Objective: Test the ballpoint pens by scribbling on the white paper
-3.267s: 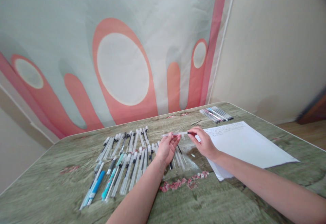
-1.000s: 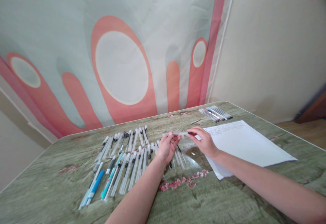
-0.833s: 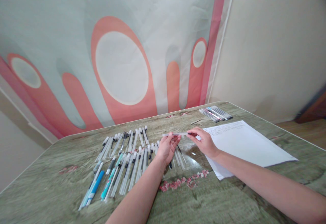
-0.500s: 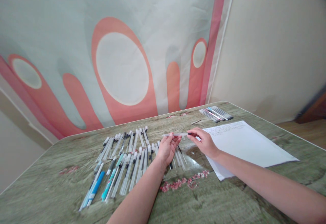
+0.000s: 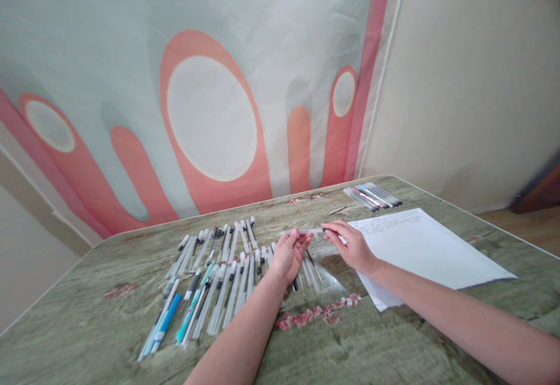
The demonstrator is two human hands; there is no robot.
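Note:
A slim translucent pen [image 5: 310, 231] is held level above the table between both hands. My left hand [image 5: 290, 254] has its fingers closed on the barrel, palm partly turned up. At the pen's dark right end, my right hand [image 5: 350, 244] pinches with thumb and fingertips. Below and left of the hands lie two rows of clear pens with white or black caps [image 5: 219, 297]. Some pens are partly hidden behind my left hand and forearm. A white sheet with handwriting [image 5: 420, 251] lies under and beyond my right forearm.
At the table's back right lies a bundle of pens or refills [image 5: 373, 196]. Blue pens [image 5: 166, 324] lie at the front left. The wood-patterned table [image 5: 100, 326] meets a printed curtain [image 5: 284, 35] at its far edge.
The hands and pen hold nearly the same pose. The whole view has shifted very slightly.

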